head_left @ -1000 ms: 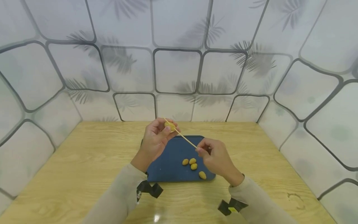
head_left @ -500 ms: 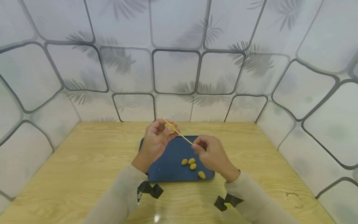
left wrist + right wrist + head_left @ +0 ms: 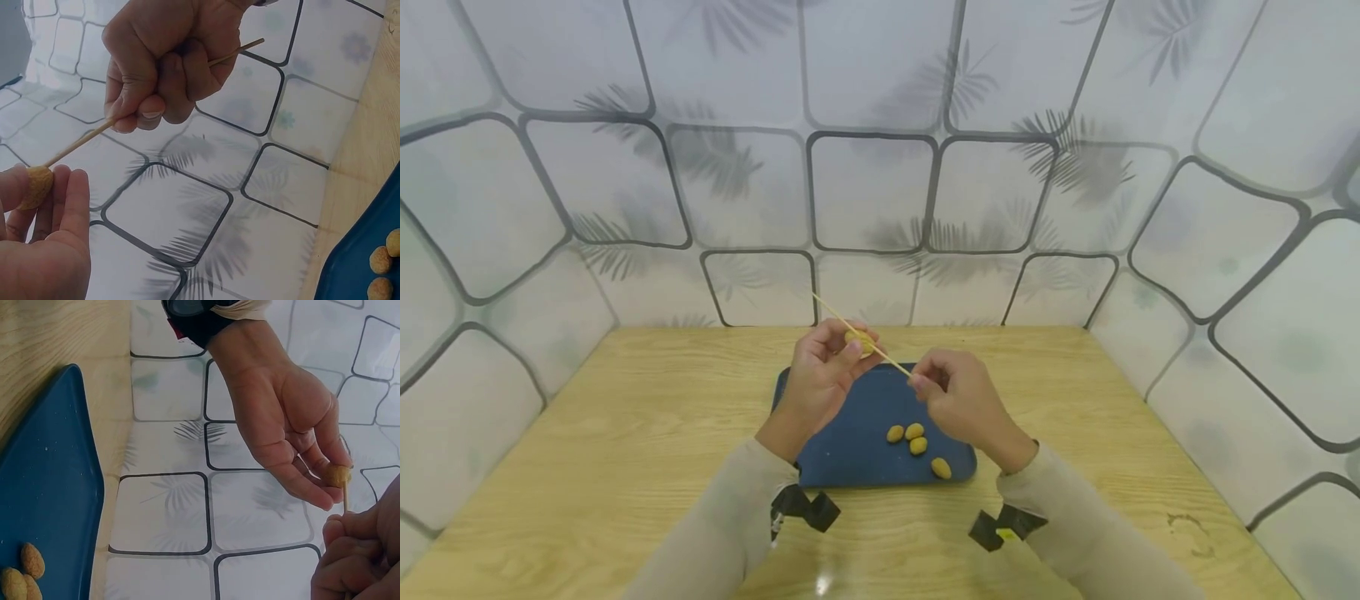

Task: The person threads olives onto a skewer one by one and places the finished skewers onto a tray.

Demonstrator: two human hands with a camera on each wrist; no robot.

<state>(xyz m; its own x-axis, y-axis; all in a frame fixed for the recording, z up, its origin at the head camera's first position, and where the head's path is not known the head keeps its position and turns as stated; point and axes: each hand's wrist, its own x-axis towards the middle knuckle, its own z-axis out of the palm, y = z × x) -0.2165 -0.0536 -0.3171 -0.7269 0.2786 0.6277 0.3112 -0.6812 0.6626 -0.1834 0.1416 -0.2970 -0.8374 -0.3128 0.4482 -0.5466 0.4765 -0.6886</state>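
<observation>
Gripping the stick [image 3: 81, 142], my right hand [image 3: 961, 396] hides its rear end [image 3: 252, 44] from head view, not left wrist view; my left hand [image 3: 816, 379] pinches a yellow piece [image 3: 39, 186]

thin wooden stick [image 3: 80, 142] in right fingers [image 3: 133, 75], against a brown nugget [image 3: 39, 186] in left fingers [image 3: 76, 203]

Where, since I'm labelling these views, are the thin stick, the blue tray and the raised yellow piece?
Thin stick [image 3: 80, 142], left wrist view: its bare shaft.
Blue tray [image 3: 56, 481], right wrist view: bare inner surface.
Raised yellow piece [image 3: 39, 185], left wrist view: its exposed side.
</observation>
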